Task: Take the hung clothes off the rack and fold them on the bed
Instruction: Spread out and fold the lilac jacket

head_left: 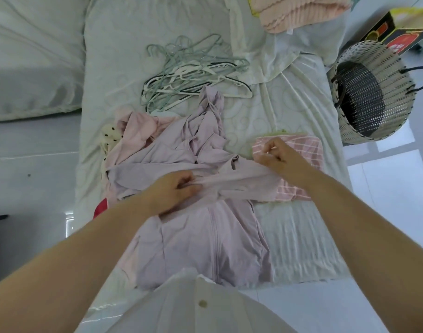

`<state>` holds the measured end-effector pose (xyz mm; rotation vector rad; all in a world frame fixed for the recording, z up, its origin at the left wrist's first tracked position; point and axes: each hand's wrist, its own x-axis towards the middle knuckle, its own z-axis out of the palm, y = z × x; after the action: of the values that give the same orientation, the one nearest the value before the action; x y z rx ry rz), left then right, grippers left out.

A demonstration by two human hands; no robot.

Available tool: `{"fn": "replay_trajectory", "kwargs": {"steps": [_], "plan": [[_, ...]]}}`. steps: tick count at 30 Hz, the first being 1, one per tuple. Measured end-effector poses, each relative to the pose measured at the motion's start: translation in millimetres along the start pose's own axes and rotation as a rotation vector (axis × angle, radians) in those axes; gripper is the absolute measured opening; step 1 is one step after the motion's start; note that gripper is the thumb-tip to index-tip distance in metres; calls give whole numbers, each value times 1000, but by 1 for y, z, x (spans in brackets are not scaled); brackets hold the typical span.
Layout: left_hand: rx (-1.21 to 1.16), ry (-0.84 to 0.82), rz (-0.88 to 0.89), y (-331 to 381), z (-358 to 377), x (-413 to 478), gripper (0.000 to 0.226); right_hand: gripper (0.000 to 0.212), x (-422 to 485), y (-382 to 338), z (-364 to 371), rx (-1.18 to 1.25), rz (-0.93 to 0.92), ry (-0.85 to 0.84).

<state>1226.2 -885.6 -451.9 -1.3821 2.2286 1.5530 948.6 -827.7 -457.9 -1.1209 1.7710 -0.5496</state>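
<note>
A pale lilac zip-up garment (205, 236) lies spread on the bed (296, 236), its hood end pointing away from me. One sleeve is stretched across the chest between my hands. My left hand (174, 191) pinches that sleeve near the shoulder. My right hand (280, 155) grips the cuff end, over a folded pink striped garment (308, 152). A pink garment (138, 131) and a dotted cream one (110, 135) lie crumpled under the lilac one at left.
A heap of several empty hangers (193, 75) lies further up the bed. A folded peach knit (299, 10) sits at the head. A woven basket (368, 97) stands on the floor at right, a second mattress (32, 56) at left.
</note>
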Motion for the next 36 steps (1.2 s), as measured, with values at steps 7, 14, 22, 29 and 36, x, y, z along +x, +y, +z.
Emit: {"fn": "replay_trajectory", "kwargs": {"steps": [7, 14, 22, 29, 36], "plan": [[-20, 111, -134, -42, -45, 5, 38, 44, 28, 30, -19, -807, 124, -371], [-322, 394, -334, -102, -47, 25, 26, 15, 76, 66, -8, -891, 130, -333], [-340, 566, -400, -149, -17, 56, 12, 29, 139, 94, 27, -835, 123, -102], [-110, 695, -530, -200, -2, 80, 33, 41, 175, 117, 84, -1051, 189, 168], [395, 667, -271, -201, -6, 81, 46, 22, 150, 141, 108, -1008, 14, 198]]}}
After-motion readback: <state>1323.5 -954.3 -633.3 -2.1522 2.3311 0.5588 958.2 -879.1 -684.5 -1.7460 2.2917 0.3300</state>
